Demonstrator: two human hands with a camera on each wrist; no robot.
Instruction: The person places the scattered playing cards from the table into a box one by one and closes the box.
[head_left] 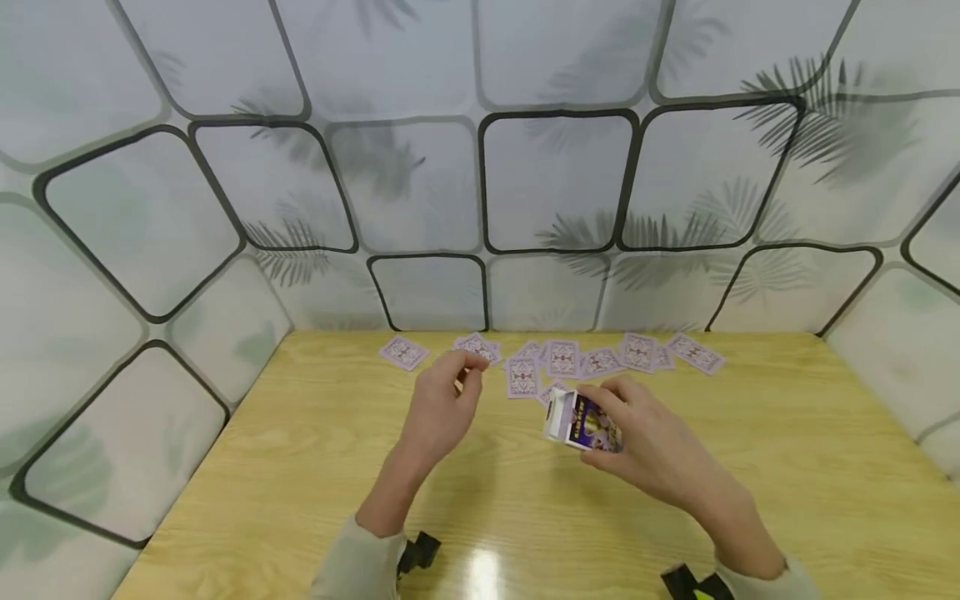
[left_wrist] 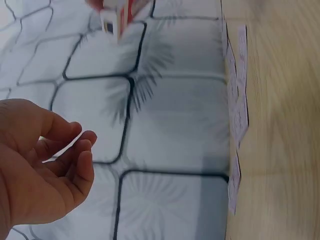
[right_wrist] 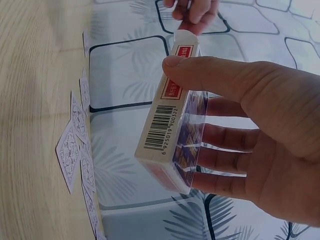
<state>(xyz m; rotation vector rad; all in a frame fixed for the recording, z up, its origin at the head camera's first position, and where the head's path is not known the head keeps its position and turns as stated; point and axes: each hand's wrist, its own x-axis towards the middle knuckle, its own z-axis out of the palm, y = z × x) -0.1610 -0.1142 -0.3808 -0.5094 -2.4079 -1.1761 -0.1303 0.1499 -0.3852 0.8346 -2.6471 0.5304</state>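
Observation:
My right hand (head_left: 660,437) grips a playing-card box (head_left: 591,423), thumb on one narrow side and fingers along the other. The box has a dark purple printed face, and its white flap end points left. A barcode and a red label show on its narrow side (right_wrist: 162,125) in the right wrist view. My left hand (head_left: 441,408) is raised left of the box, fingers loosely curled, thumb near the fingertips, nothing seen between them. Several patterned playing cards (head_left: 522,377) lie beyond both hands, some overlapping; one is partly hidden by the box.
The cards form a loose row along the far edge of the wooden table (head_left: 300,467), from a single card (head_left: 404,352) at left to another (head_left: 696,353) at right. A pale curtain (head_left: 420,183) with dark outlines and leaf prints rises behind and on both sides.

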